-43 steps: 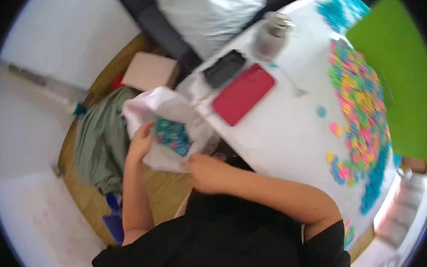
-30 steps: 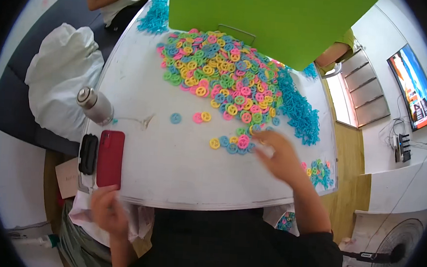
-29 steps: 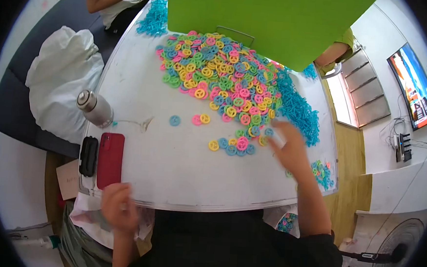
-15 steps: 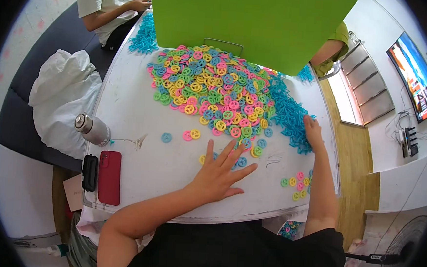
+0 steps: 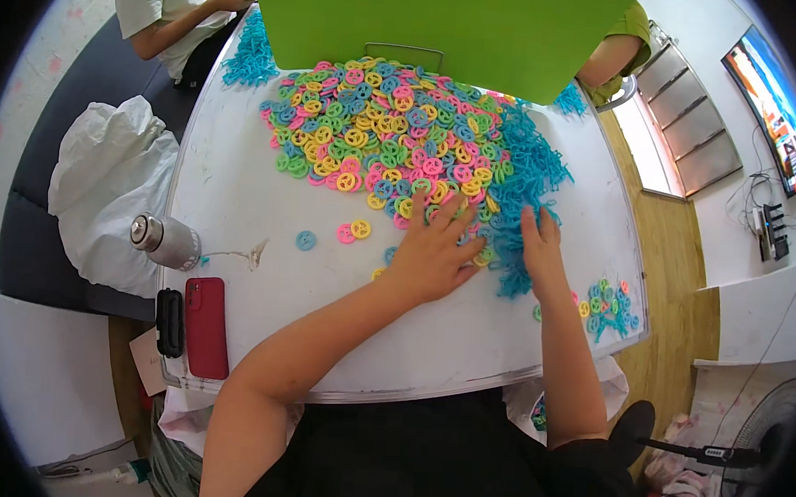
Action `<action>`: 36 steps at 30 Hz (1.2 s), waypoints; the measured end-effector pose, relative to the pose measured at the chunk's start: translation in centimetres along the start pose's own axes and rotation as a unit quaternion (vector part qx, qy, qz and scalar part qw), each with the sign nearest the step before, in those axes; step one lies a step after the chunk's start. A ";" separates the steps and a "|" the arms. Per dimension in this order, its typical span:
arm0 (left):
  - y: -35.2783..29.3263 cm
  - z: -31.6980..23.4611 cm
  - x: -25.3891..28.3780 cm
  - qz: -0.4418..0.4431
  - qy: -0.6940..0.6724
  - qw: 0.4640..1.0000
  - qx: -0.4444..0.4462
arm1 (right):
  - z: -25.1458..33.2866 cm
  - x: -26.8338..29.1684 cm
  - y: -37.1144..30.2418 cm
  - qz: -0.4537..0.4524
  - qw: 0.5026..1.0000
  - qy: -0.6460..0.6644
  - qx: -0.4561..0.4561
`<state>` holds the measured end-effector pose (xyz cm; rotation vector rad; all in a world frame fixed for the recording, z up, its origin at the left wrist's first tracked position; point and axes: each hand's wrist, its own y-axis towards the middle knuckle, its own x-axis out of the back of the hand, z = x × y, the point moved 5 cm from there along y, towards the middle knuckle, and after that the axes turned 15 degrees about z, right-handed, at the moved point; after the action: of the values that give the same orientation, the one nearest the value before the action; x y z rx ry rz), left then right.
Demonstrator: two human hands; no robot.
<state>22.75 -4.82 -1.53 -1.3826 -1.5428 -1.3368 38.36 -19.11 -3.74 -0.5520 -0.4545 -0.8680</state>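
Observation:
A heap of round plastic pieces (image 5: pixel 369 133) in pink, yellow, green and blue, each with spoke-like openings, covers the middle of the white table (image 5: pixel 319 353). Along its right side lies a pile of small blue branching plastic pieces (image 5: pixel 526 161). My left hand (image 5: pixel 429 258) rests palm down over the near edge of the round pieces with fingers spread. Some pieces are hidden beneath it. My right hand (image 5: pixel 541 253) touches the near right part of the blue pile, its fingers apart. I cannot see either hand grasping a piece.
A green panel (image 5: pixel 438 32) stands behind the heap. At left are a metal flask (image 5: pixel 166 242), a red phone (image 5: pixel 206 328) and a black case (image 5: pixel 169 322). A small mixed group (image 5: pixel 606 307) lies near the right edge. Two people's arms show beyond. A fan (image 5: pixel 760 435) stands lower right.
My left hand has moved forward onto the near edge of the round pieces. My right hand has shifted left along the blue pile. The view has shifted slightly.

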 end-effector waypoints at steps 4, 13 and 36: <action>-1.3 1.5 0.7 -0.010 0.025 0.999 0.017 | 0.7 -2.4 -2.8 0.061 0.996 0.065 -0.006; -2.7 2.0 3.0 -0.007 0.044 0.999 0.029 | 3.4 -1.9 -8.7 0.042 0.983 -0.131 0.124; -9.4 1.0 5.1 0.066 -0.044 0.976 0.200 | 10.7 -1.1 -7.0 0.027 0.883 -0.290 0.368</action>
<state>12.72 -1.61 0.56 -1.2718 -1.6374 -0.8356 30.47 -15.49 5.73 -0.0962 -1.2477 -0.3983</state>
